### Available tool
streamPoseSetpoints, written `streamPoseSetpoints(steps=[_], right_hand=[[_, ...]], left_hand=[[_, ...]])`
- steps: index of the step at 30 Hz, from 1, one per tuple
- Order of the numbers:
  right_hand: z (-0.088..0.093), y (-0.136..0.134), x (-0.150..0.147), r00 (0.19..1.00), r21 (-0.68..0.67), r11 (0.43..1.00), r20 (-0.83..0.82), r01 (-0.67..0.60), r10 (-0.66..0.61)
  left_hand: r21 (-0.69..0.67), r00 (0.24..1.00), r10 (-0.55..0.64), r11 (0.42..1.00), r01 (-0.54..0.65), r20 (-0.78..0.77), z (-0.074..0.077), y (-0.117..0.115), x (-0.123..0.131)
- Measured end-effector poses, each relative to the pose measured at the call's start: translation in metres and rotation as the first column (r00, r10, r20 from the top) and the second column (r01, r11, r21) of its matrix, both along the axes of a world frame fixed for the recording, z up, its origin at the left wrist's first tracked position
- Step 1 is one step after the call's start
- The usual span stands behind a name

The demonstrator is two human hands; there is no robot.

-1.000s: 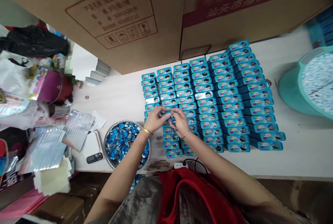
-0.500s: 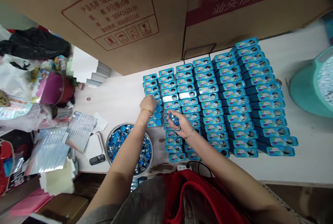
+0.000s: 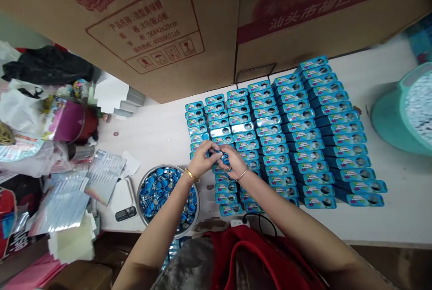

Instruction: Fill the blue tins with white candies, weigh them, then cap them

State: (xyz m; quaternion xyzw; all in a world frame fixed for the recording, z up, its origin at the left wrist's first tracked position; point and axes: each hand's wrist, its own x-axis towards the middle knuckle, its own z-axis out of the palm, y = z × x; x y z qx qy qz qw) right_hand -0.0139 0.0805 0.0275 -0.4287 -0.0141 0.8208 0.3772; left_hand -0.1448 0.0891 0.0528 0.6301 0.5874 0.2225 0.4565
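Rows of blue printed tins [image 3: 276,149], most with a round hole at the right end of the top, stand on the white table. Over the left columns my right hand [image 3: 232,162] is closed around several small blue caps [image 3: 225,158]. My left hand [image 3: 202,159] meets it there, its thumb and fingers pinched at the caps; what exactly they grip is too small to tell. A few tins in the leftmost column [image 3: 194,106] have blue in their holes. To the left of the tins, a round metal bowl [image 3: 141,211] holds many blue and silver caps.
Large cardboard boxes [image 3: 202,69] line the back. A teal bucket [image 3: 388,119] of white pellets stands right. A white scale [image 3: 122,195], silvery packets [image 3: 64,200], bags and a purple bucket [image 3: 69,121] lie left. A cable and white socket [image 3: 239,223] sit at the front edge.
My left hand has moved right and toward me, from the leftmost tins to my right hand. My right hand still holds caps. The view has shifted slightly.
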Motion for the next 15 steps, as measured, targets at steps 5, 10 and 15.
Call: streamPoseSetpoints(steps=[5, 10, 15], right_hand=[[0.000, 0.007, -0.007, 0.999, -0.044, 0.999, -0.036, -0.016, 0.014], [-0.005, 0.017, -0.005, 0.999, -0.066, 0.998, -0.047, -0.007, 0.004], [-0.013, 0.021, -0.005, 1.000, -0.044, 0.999, -0.005, 0.009, -0.009]], left_hand=[[0.015, 0.971, 0.238, 0.971, -0.238, -0.015, -0.026, 0.031, -0.013], [-0.033, 0.969, 0.235, 0.971, -0.238, -0.069, -0.029, 0.058, -0.033], [-0.171, 0.998, 0.067, 0.983, -0.068, -0.015, -0.022, 0.037, -0.023]])
